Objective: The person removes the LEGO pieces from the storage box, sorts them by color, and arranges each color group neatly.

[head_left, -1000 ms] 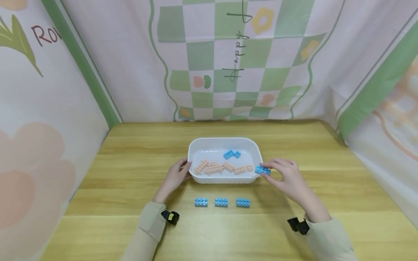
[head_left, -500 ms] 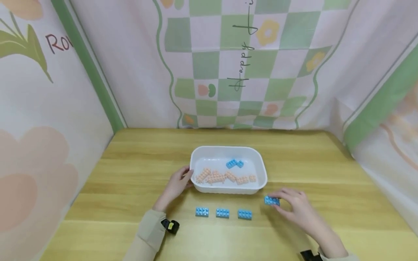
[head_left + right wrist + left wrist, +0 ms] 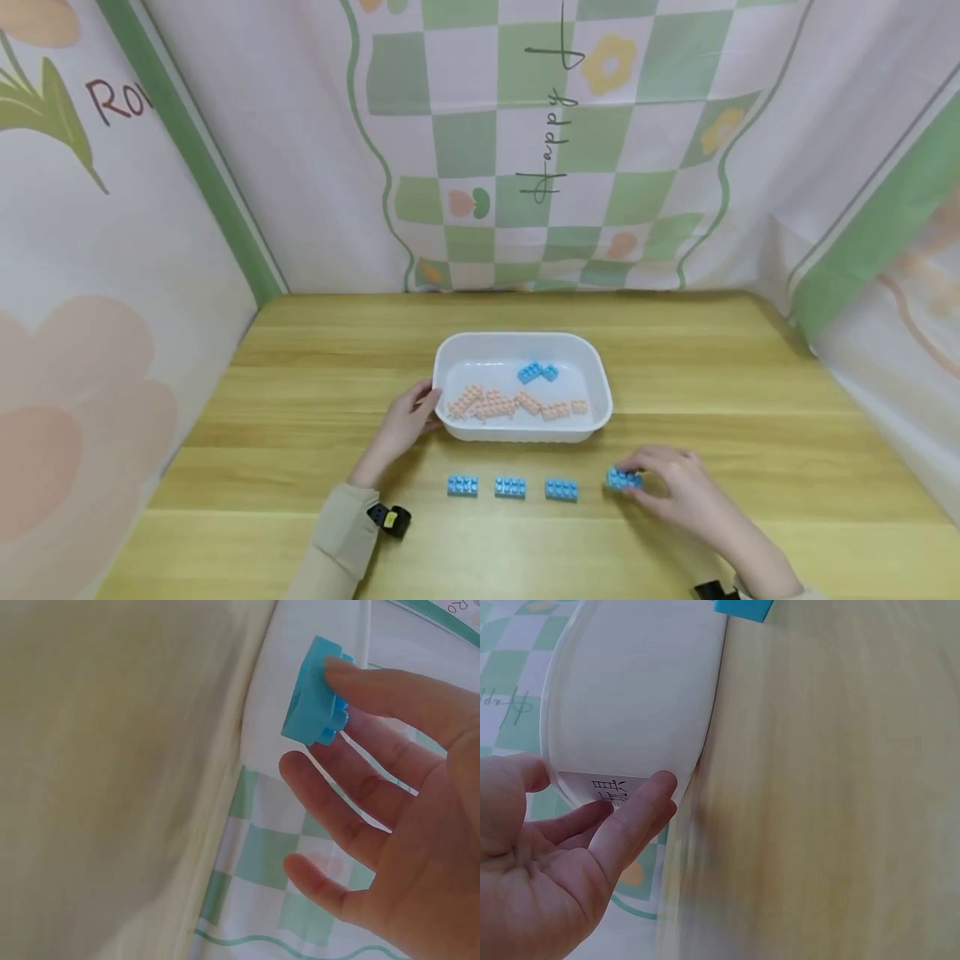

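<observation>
Pinching R hand (image 3: 678, 492): my thumb bears on one side of the blue studded toy brick (image 3: 309, 705), opposing finger(s) partly hidden behind it; ring + little fingers spread off it.
Blue studded toy brick: studs up, just R of the row; can't tell if its underside touches wood.
Step in hand: prob. setting this one as the R end of the row.
Next move: I'd say square it w/ the others, seat it flat, then part thumb & fingers w/o nudging it.
Row: three blue bricks, L (image 3: 462, 486), mid (image 3: 510, 487), R (image 3: 562, 490), approx. straight, gaps btwn; spacing I can copy.
White tub (image 3: 517, 434): behind row, strip of wood btwn; its R front corner is near my R fingers, so prob. best to back off rightward.
Tub contents: peach bricks (image 3: 494, 407) along front, blue pair (image 3: 538, 372) farther back.
L hand (image 3: 401, 429): thumb at tub's L rim, fingers on the end wall by the sticker (image 3: 604, 784); steadying, I guess.
Wooden table (image 3: 750, 417): open wood R of my hand & nearer me; far edge well behind tub.
Checked cloth (image 3: 517, 142): beyond far edge.
</observation>
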A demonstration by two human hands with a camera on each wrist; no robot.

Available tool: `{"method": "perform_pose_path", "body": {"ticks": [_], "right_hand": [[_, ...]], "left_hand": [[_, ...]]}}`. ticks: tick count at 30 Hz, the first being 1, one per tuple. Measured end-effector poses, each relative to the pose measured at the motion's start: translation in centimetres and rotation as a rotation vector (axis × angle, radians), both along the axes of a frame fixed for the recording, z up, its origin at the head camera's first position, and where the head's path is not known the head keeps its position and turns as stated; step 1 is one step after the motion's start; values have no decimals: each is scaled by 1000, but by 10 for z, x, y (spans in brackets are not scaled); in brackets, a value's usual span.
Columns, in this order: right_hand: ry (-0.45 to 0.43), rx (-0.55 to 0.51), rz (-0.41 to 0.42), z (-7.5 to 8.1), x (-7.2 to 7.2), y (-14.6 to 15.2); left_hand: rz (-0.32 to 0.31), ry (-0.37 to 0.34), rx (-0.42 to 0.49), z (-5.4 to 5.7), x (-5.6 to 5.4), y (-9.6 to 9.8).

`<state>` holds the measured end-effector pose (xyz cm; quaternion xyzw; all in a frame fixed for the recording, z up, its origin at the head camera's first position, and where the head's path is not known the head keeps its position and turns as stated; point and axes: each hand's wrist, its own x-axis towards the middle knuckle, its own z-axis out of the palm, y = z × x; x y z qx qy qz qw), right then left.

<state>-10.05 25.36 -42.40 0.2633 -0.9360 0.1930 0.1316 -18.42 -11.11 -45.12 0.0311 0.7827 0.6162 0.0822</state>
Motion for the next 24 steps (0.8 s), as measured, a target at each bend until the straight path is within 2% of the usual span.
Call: {"method": "perform_pose_path", "body": {"ticks": [9, 18, 24], "right_hand": [[-156, 73, -13, -2, 0, -2], [-235, 122, -7, -1, -2, -5], [-251, 125, -22, 0, -4, -7]], "left_hand": [[3, 6, -6, 0, 0, -1], [-3, 9, -12, 0, 0, -1], [-4, 12, -4, 0, 1, -1]]}}
